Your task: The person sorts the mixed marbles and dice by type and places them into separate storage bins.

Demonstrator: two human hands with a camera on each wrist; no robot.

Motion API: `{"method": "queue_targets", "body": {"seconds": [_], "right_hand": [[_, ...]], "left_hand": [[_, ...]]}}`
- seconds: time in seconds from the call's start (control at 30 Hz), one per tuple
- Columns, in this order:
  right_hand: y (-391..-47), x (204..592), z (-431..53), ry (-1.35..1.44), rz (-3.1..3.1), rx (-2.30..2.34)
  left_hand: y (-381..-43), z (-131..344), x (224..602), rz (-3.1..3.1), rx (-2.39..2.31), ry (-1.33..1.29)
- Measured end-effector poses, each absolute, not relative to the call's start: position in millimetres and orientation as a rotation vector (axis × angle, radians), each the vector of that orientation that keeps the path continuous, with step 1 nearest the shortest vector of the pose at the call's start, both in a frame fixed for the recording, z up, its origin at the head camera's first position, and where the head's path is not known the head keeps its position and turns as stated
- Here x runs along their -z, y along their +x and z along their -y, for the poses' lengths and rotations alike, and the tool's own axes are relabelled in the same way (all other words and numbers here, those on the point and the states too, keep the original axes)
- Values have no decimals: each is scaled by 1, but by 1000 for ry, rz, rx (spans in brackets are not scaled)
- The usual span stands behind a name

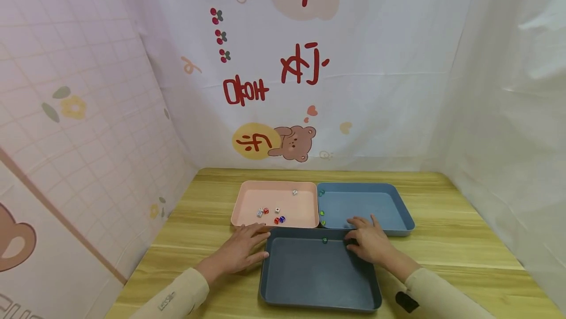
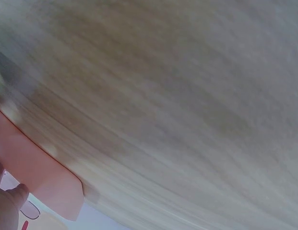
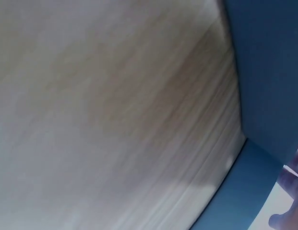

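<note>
My left hand (image 1: 240, 250) lies by the left rim of a dark blue-grey tray (image 1: 320, 279), its fingers spread and touching the rim near the far left corner. At the far right corner, my right hand (image 1: 370, 240) rests with loosely bent fingers that reach over the front edge of a blue tray (image 1: 362, 201). One green die (image 1: 325, 240) sits inside the dark tray by its far wall. Fingertips of each hand also show at the edge of that hand's wrist view.
Left of the blue tray, touching it, is a pink tray (image 1: 252, 196) holding several white dice (image 1: 277, 210), red dice (image 1: 276, 220) and a blue die (image 1: 282, 219). Green dice (image 1: 322, 213) lie along the blue tray's left side. A black object (image 1: 407, 302) lies near the right sleeve.
</note>
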State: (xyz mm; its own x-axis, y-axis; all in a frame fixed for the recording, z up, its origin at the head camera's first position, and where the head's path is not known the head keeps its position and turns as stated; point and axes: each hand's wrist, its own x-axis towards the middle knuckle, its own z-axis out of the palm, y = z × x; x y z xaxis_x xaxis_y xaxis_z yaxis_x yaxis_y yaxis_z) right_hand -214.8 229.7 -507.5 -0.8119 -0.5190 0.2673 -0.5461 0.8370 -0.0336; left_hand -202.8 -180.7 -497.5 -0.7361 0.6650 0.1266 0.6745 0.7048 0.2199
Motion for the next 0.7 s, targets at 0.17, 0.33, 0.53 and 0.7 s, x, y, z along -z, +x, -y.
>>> {"method": "queue_targets", "body": {"seconds": [0.17, 0.33, 0.53, 0.7], "right_hand": [[-214, 508, -233, 815, 2739, -110], [-211, 504, -233, 759, 2729, -57], [-205, 497, -231, 692, 2808, -17], [-205, 491, -230, 633, 2859, -4]], "left_hand": [[-203, 181, 497, 2861, 396, -1133], [-202, 180, 497, 2868, 410, -1134], [-202, 179, 497, 2881, 390, -1123], [-203, 179, 498, 2885, 382, -1117]]}}
